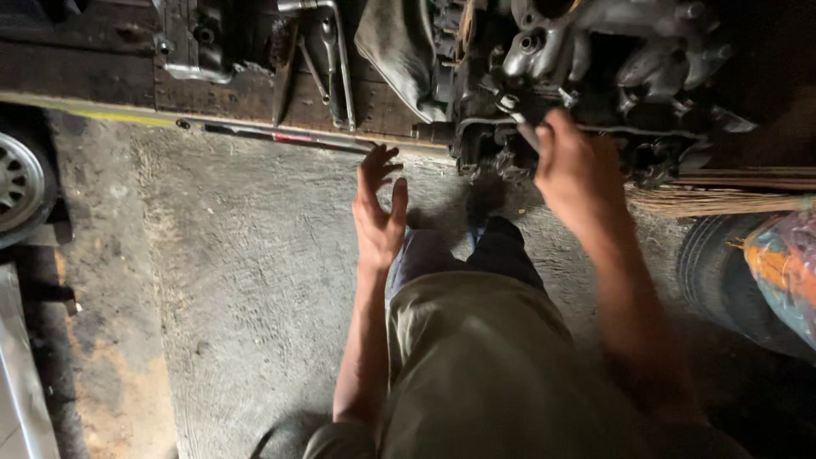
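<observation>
A grimy grey metal engine [586, 76], all cast ports and bolts, sits on a dark wooden desk [102, 68] at the top right. The right hand [578, 170] rests on its front edge, fingers curled around a small metal part. The left hand [378, 208] hovers over the concrete floor [238, 280], fingers spread, holding nothing.

The rough grey concrete floor [246, 280] fills most of the view, with rusty brown stains near its left edge. At the top stands a dark, worn wooden worktop [76, 72] with a yellowish strip along its front edge. At the far left a silver car wheel [19, 183] is partly visible. At the right lie a black rubber tyre [714, 272], a straw broom [722, 201] and a colourful plastic bag [786, 272]. The light is dim, and the right side is in deep shadow.
</observation>
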